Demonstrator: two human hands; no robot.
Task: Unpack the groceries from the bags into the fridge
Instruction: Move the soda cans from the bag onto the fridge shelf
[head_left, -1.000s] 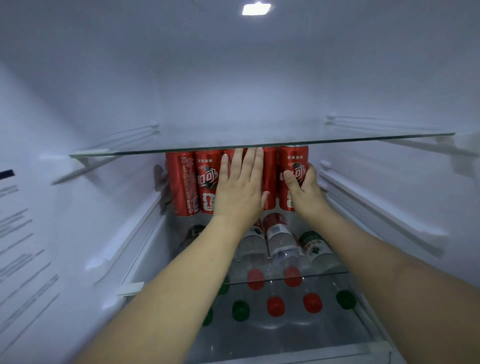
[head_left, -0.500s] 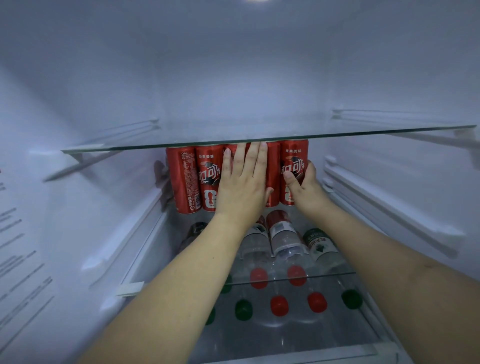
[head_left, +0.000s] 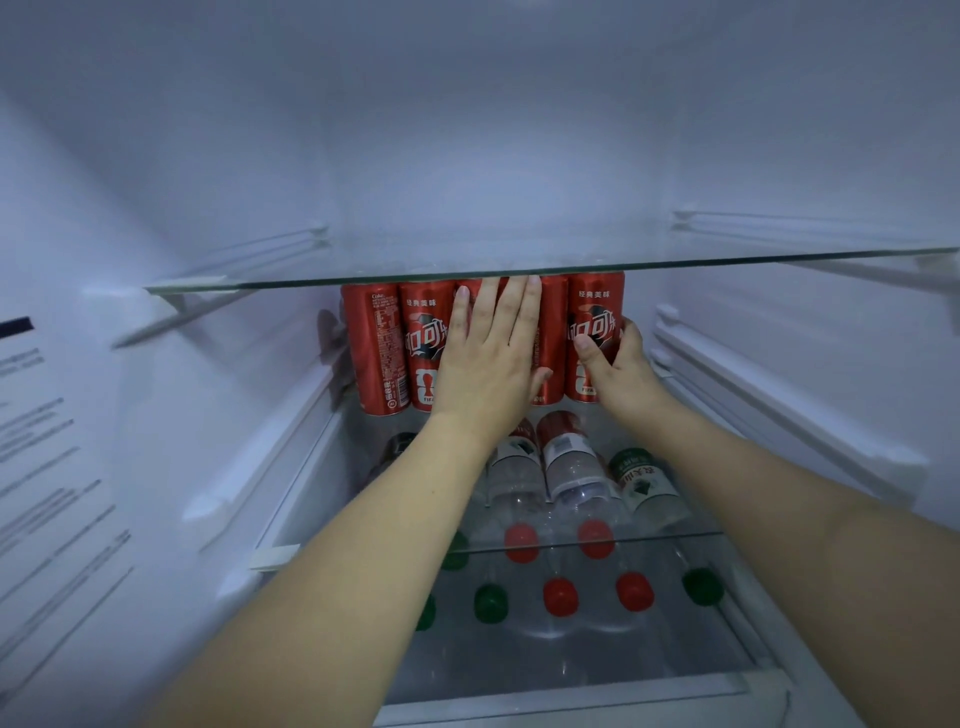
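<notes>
Several red cola cans (head_left: 382, 345) stand upright in a row at the back of the middle fridge shelf, under a bare glass shelf (head_left: 519, 262). My left hand (head_left: 491, 358) lies flat with straight fingers against the fronts of the middle cans. My right hand (head_left: 613, 358) grips the rightmost can (head_left: 597, 312), thumb on its front and fingers round its right side. Water bottles (head_left: 571, 467) with red and green caps lie on their sides in front of the cans, partly hidden by my forearms.
The middle glass shelf (head_left: 691, 534) ends in front of the bottles; more red and green caps (head_left: 558, 596) show below it. White rail ledges (head_left: 779, 400) line the right wall. A printed label (head_left: 47, 467) covers the left wall.
Both hands stay on the cans. The view has tipped slightly downward, so the shelves and cans sit a little higher in the frame, and the ceiling light has left the picture.
</notes>
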